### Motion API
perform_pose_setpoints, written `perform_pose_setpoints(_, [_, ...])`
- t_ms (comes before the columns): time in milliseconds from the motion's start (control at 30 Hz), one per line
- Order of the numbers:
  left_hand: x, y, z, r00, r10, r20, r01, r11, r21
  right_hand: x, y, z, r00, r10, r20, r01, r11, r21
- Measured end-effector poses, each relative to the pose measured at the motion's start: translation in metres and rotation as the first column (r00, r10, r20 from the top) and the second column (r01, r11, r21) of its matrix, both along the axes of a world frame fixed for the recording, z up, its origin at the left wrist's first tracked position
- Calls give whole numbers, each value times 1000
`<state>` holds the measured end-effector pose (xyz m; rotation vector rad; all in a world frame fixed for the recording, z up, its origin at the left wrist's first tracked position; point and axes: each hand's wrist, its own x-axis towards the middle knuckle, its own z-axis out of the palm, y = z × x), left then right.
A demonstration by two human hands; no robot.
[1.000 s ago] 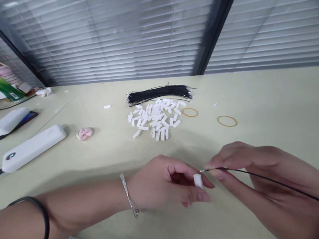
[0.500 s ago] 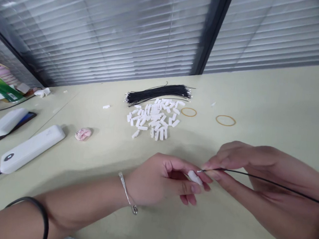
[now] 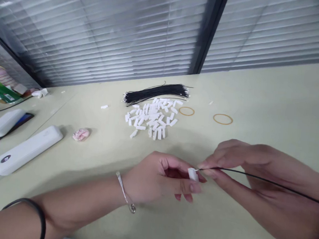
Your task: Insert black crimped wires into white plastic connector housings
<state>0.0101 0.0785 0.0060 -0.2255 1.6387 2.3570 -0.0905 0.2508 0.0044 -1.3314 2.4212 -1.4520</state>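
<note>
The left hand (image 3: 156, 180) pinches a small white plastic connector housing (image 3: 192, 174) firmly; the right hand (image 3: 236, 163) grips a thin black wire (image 3: 255, 174) narrowly near its bare tip, in line with the housing, above the desk's (image 3: 276, 96) near edge.

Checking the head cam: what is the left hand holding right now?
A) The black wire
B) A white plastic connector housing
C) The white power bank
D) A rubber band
B. The left hand pinches the white plastic connector housing between its fingers, while the black wire is held by the right hand.
</note>
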Motion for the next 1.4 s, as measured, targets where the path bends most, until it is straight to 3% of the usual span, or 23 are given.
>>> perform_pose_setpoints(267, [0, -1, 1, 999, -20, -41, 22, 999, 45, -2, 4, 0, 998, 65, -2, -64, 997, 42])
perform_pose_setpoints(833, [-2, 1, 4, 999, 11, 51, -11, 1000, -1, -3, 0, 0, 996, 65, -56, -61, 996, 70])
perform_pose_setpoints(1033, [-1, 0, 5, 998, 14, 56, -14, 1000, -6, -3, 1, 0, 988, 67, -140, -66, 998, 13])
perform_pose_setpoints(1400, [0, 1, 1, 1000, 2, 31, -2, 1000, 9, -1, 5, -2, 990, 84, -114, -80, 996, 38])
